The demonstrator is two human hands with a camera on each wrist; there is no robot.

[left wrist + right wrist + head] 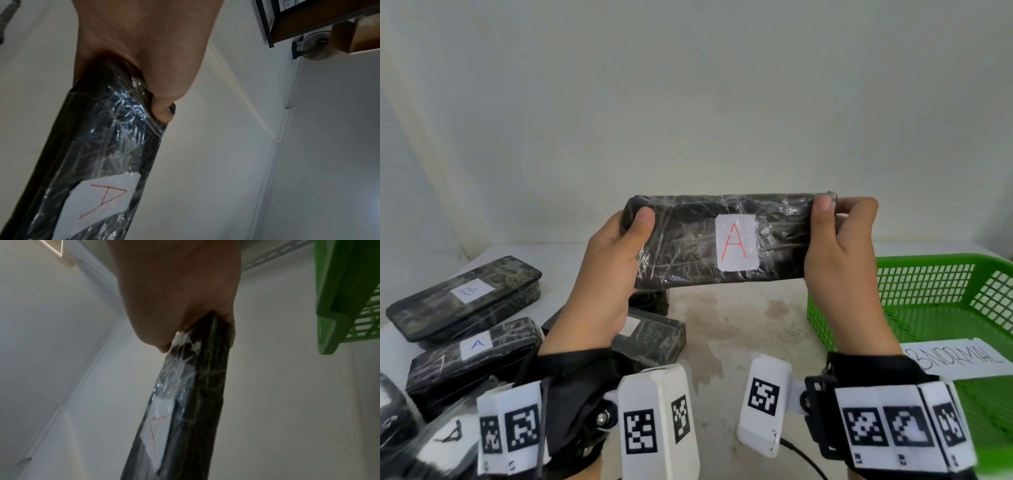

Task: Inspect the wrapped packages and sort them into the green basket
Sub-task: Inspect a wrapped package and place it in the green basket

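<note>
The left hand grips one end of a black film-wrapped package and the right hand grips the other, thumbs pressed on its front face, holding it raised above the table. Its white label bears a red "A". The green basket sits to the right, a paper sheet reading "ABNORMAL" lying in it. At left, more wrapped packages lie on the table, one labelled "B", another labelled "A".
</note>
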